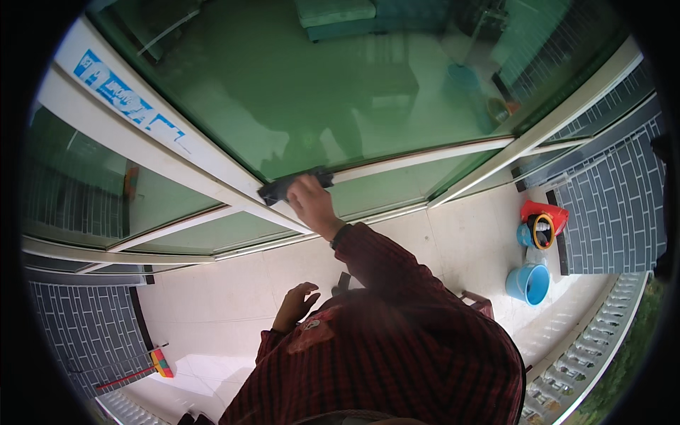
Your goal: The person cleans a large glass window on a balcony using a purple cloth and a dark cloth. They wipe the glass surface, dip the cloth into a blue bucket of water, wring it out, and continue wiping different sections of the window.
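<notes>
My right hand (313, 204) grips a dark cloth or pad (276, 190), blurred, and presses it on the white door frame (212, 175) at the lower left corner of a large green-tinted glass pane (297, 95). A dark band circles that wrist. Lower down, my left hand (297, 307) hangs beside my body, away from the glass, fingers apart and slightly curled, with nothing seen in it. A torn blue and white sticker (127, 101) clings to the frame at the upper left.
At right on the tiled floor (234, 287) stand a light blue bucket (527, 284), a smaller blue container (525, 235) and a red container (555, 215). A broom (161, 363) leans by the left brick wall (90, 324). A white balustrade (589, 340) runs along the lower right. A stool (478, 303) is behind my right arm.
</notes>
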Action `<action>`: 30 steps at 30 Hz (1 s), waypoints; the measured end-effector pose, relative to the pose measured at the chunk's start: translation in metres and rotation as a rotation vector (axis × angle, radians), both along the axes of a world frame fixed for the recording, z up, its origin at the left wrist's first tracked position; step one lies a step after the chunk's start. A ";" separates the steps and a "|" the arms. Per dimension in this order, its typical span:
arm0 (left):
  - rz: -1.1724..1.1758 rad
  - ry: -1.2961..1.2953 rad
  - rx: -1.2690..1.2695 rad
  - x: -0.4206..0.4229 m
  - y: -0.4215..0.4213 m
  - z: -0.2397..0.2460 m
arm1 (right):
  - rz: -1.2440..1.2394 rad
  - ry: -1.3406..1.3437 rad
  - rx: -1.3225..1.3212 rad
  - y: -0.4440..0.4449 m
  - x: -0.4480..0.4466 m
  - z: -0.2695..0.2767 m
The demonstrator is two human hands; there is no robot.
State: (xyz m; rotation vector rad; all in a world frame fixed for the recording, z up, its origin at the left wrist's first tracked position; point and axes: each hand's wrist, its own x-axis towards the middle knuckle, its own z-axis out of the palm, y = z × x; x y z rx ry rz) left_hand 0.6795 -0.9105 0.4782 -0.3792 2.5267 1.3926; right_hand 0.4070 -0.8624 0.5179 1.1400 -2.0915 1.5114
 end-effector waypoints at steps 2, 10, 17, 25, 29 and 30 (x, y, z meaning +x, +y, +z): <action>-0.031 0.020 -0.023 -0.001 -0.005 -0.008 | -0.242 0.067 0.091 0.050 -0.033 -0.013; -0.157 -0.011 -0.004 -0.005 -0.014 -0.038 | -0.889 -0.465 -0.618 0.250 -0.187 0.080; -0.116 0.066 -0.029 -0.002 -0.026 -0.046 | -0.674 0.246 -0.415 0.076 -0.096 0.225; -0.099 0.169 0.027 -0.002 -0.026 -0.038 | -0.274 0.582 -0.059 -0.044 -0.010 0.250; -0.073 0.051 0.054 0.020 -0.035 -0.047 | -0.518 0.380 -0.352 0.042 -0.059 0.321; -0.079 0.013 0.032 0.025 -0.038 -0.051 | -0.637 0.398 -0.405 0.059 -0.073 0.351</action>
